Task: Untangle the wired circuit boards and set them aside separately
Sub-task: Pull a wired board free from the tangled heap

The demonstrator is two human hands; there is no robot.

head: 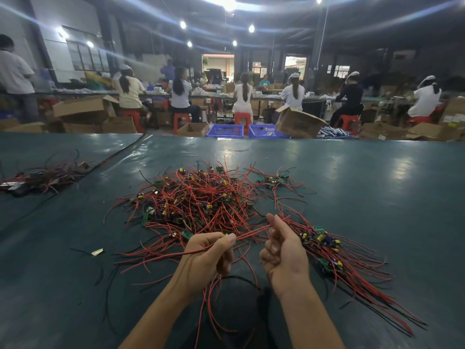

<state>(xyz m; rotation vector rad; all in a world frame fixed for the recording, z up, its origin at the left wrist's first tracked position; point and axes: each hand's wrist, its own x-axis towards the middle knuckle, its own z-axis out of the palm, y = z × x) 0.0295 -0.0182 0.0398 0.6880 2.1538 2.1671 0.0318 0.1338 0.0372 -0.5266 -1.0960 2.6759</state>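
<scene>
Red wires point(251, 233) taut between left hand point(208, 255) and right hand point(284, 250), both grips closed on them; fingers hide wire ends.

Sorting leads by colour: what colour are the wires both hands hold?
The wires are red, best in head view.

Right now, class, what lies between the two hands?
In the head view, red wires stretch from the left hand to the right hand.
</scene>
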